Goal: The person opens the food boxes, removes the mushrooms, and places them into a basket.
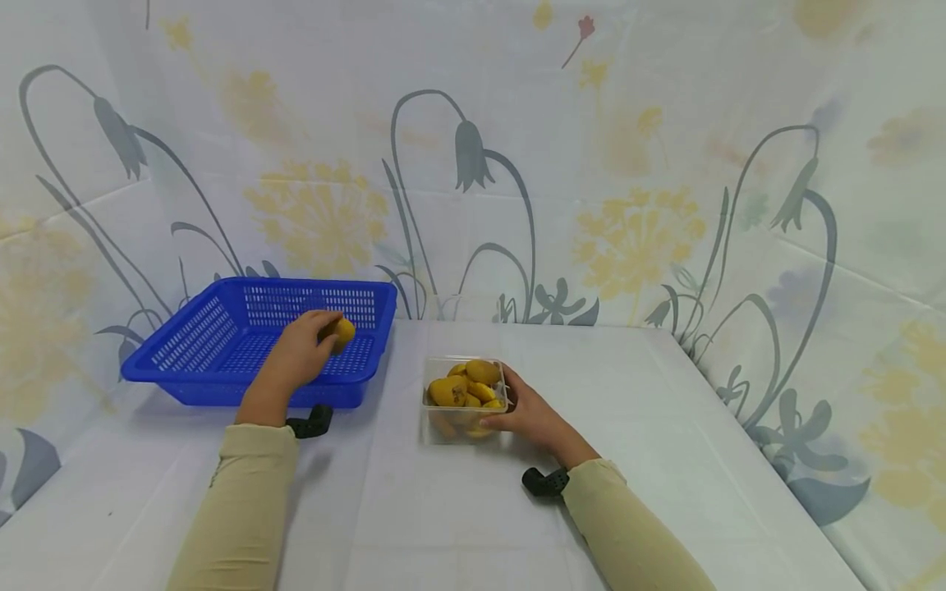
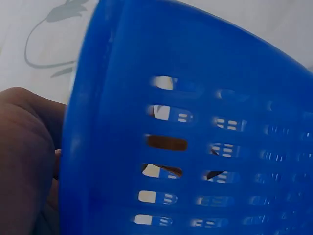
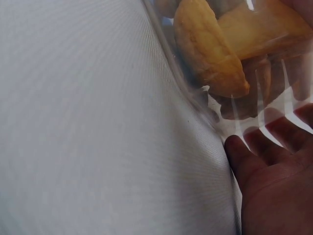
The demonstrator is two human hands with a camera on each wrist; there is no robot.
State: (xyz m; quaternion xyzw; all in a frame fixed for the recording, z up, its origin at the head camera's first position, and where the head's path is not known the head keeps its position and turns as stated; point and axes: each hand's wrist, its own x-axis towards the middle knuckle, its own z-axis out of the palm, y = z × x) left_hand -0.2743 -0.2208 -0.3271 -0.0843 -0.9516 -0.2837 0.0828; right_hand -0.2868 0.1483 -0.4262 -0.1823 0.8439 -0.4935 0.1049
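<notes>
Over the right part of the blue plastic basket (image 1: pixel 177 369), my left hand (image 1: pixel 305 349) pinches a yellow oval piece (image 1: pixel 342 335) with thumb and fingers. I cannot tell if it is fruit or pastry. In the left wrist view the basket wall (image 2: pixel 117 122) hides most of the left hand (image 2: pixel 24 156) and what it holds. My right hand (image 1: pixel 526 414) grips the right side of a clear plastic box (image 1: pixel 436 431), thumb in front. Several similar yellow-brown pieces (image 1: pixel 448 392) fill the box. One (image 3: pixel 208 49) shows through its wall, beside the right hand (image 3: pixel 279 181).
Both things stand on a white-covered table (image 1: pixel 443 509), the basket left of the box. A white sheet (image 1: pixel 502 49) printed with grey and yellow flowers hangs behind the table and along its right side. Black wrist cameras sit on both wrists.
</notes>
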